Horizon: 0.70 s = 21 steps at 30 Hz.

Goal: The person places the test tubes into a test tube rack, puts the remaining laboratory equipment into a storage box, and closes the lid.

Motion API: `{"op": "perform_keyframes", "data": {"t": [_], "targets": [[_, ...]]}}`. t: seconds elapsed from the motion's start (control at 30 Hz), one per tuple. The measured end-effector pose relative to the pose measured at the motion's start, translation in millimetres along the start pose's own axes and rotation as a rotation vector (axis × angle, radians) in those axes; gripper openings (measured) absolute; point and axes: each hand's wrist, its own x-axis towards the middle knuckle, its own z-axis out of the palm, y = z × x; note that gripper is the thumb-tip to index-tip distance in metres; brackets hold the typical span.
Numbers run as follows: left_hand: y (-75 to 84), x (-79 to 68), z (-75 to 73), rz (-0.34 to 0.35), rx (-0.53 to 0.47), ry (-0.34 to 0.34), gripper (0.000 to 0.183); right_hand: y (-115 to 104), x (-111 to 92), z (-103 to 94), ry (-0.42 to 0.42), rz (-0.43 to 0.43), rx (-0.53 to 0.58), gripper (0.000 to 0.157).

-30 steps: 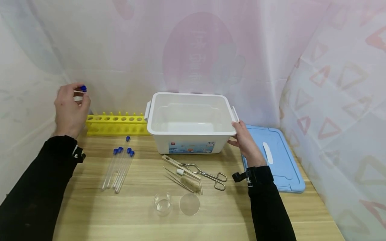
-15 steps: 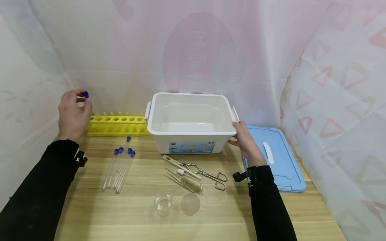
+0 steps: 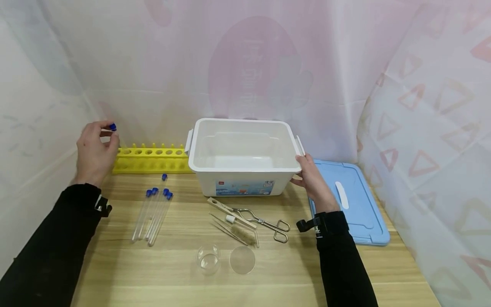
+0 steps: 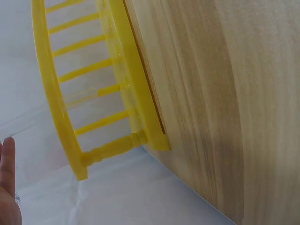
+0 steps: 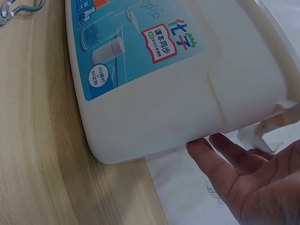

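Observation:
My left hand (image 3: pixel 96 149) pinches a clear test tube by its blue cap (image 3: pixel 113 127) at the left end of the yellow test tube rack (image 3: pixel 153 164). In the left wrist view the test tube (image 4: pixel 28 119) passes through the rack's top plate, its rounded end (image 4: pixel 86 96) between the two plates. One fingertip (image 4: pixel 8 145) shows beside it. My right hand (image 3: pixel 314 181) holds the right end of the white storage box (image 3: pixel 207 181), thumb at the rim. In the right wrist view its fingers (image 5: pixel 211 159) touch the box's side wall below the handle.
Several blue-capped test tubes (image 3: pixel 153 217) lie before the rack. Metal crucible tongs (image 3: pixel 262 221), a wooden test tube clamp (image 3: pixel 220 207) and a brush (image 3: pixel 243 234) lie before the box. A glass beaker (image 3: pixel 208 259) and round glass plate (image 3: pixel 242 260) are nearer. Right lies a blue lid (image 3: pixel 360 209).
My left hand has moved down and slightly right, lowering the test tube into the rack. The right hand and the box stay in place.

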Motion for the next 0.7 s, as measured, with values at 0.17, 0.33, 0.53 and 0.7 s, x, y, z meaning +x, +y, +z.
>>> {"op": "perform_keyframes", "data": {"t": [0.17, 0.33, 0.53, 0.7], "targets": [[2.4, -6.7, -1.4, -0.012, -0.011, 0.000, 0.047, 0.3, -0.5, -0.6, -0.002, -0.004, 0.006, 0.076], [4.6, -15.4, -3.4, 0.000, -0.015, -0.007, 0.047, -0.2, -1.2, -1.0, -0.009, -0.003, 0.010, 0.076], [9.6, -24.9, -5.9, 0.021, -0.007, 0.018, 0.046, 0.5, -1.8, -1.4, -0.003, -0.009, 0.003, 0.075], [11.8, -33.1, -8.0, 0.035, -0.023, 0.045, 0.045, -0.5, -3.2, -0.8, -0.002, -0.017, -0.005, 0.075]]}}
